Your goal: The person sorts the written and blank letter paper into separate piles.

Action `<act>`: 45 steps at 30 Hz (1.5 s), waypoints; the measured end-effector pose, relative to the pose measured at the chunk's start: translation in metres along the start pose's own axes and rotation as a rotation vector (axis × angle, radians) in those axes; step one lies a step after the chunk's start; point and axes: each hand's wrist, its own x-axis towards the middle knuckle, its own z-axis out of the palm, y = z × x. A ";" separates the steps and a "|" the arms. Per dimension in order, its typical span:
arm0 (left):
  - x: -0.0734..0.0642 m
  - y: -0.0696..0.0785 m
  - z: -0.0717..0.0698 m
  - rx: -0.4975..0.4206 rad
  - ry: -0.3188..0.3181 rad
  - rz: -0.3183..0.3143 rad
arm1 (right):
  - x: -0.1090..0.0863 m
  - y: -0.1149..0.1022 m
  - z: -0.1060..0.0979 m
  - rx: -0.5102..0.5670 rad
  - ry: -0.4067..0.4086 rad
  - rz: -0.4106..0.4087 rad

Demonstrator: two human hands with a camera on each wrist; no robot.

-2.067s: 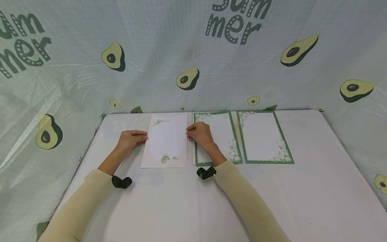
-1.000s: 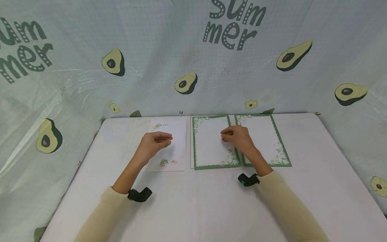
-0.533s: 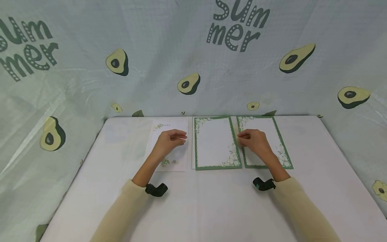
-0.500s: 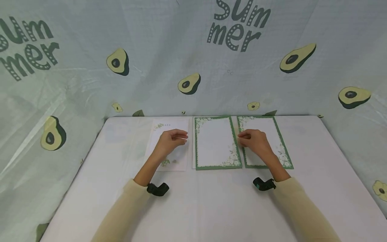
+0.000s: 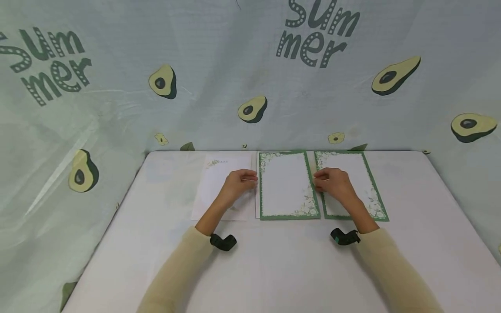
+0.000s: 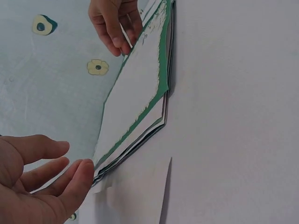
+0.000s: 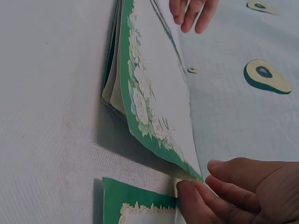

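Observation:
A stack of stationery sheets lies in the middle of the table, topped by a green-bordered sheet (image 5: 287, 184) with white flowers in its corners. My right hand (image 5: 332, 182) pinches this sheet's right edge between thumb and fingers. At its left edge, my left hand (image 5: 238, 184) is held with thumb and fingers parted and holds nothing; in the left wrist view its fingertips (image 6: 85, 169) come close to the stack. A pale sheet (image 5: 223, 187) with small leaf prints lies under the left hand and forearm. Another green-bordered sheet (image 5: 352, 163) lies on the right, partly covered by the right hand.
The sheets lie near the back edge of a white-covered table (image 5: 293, 269). Behind and left of it hangs a pale cloth (image 5: 215, 52) printed with avocados and lettering. Each wrist carries a small black camera; one is the left wrist camera (image 5: 223, 242).
Both hands have left the pale sheet and moved right. The left hand has come to the middle stack's left edge, the right hand to its right edge. The head view has shifted slightly.

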 end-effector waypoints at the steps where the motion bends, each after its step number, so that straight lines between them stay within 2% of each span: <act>1: 0.001 -0.001 0.003 0.004 -0.002 0.000 | 0.000 0.001 -0.001 0.001 -0.001 0.011; 5: 0.003 -0.004 0.008 0.030 -0.010 -0.002 | 0.000 0.006 -0.002 0.034 -0.018 0.039; 9: 0.004 -0.005 0.007 0.057 -0.015 -0.010 | 0.001 0.008 0.000 0.051 -0.017 0.029; 15: 0.011 -0.003 0.004 0.072 -0.002 -0.061 | 0.004 0.008 0.003 0.096 -0.009 0.030; 21: 0.017 -0.003 0.008 0.069 -0.023 -0.095 | 0.002 0.010 0.005 0.107 0.021 0.044; 26: 0.019 -0.005 0.008 0.015 -0.011 -0.124 | 0.004 0.010 0.008 0.163 0.021 0.001; 30: 0.020 -0.007 0.008 0.001 -0.020 -0.141 | 0.004 0.010 0.010 0.178 0.018 0.007; 35: 0.021 -0.005 0.008 -0.001 -0.002 -0.121 | 0.006 0.012 0.011 0.178 0.030 0.012; 45: 0.026 -0.006 0.010 -0.132 0.025 -0.099 | 0.009 0.013 0.011 0.239 0.015 0.026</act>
